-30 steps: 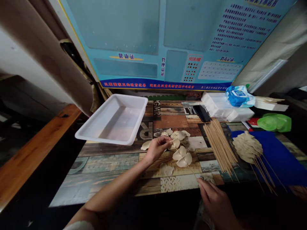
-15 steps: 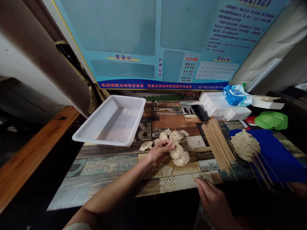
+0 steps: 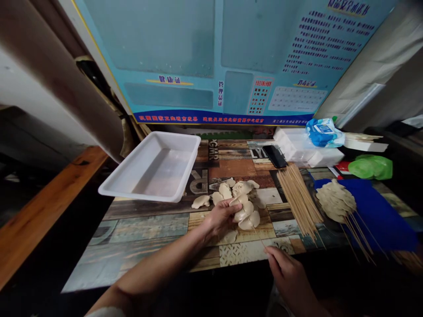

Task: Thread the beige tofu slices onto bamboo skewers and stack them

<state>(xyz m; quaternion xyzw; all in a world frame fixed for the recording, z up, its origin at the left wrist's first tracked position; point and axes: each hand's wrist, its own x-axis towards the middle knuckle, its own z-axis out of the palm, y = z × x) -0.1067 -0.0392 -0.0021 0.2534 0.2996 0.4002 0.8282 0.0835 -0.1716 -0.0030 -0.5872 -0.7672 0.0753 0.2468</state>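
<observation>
My left hand (image 3: pixel 222 216) is closed with its thumb on a thin, pale round food slice (image 3: pixel 243 210), one of several overlapping on a skewer. Between the finger and thumb of my right hand (image 3: pixel 286 266) is the bare lower end of that wooden skewer (image 3: pixel 261 240), which slants up towards the slices. Just beyond my left hand lies a loose heap of similar slices (image 3: pixel 241 187), and a single slice (image 3: pixel 200 201) rests left of it. Another slice (image 3: pixel 230 237) is partly hidden under my left hand.
A white plastic tub (image 3: pixel 172 193) stands at the left of the table. To the right lie bare skewers (image 3: pixel 297 198), then filled skewers (image 3: pixel 336 200) by a blue sheet (image 3: pixel 380 211). A phone (image 3: pixel 274 156), white packs (image 3: pixel 291 145) and a green bag (image 3: pixel 370 166) sit farther back.
My left thumb and fingers have come down around the upper slices on the skewer. My right hand has shifted slightly left, still on the skewer's lower end.
</observation>
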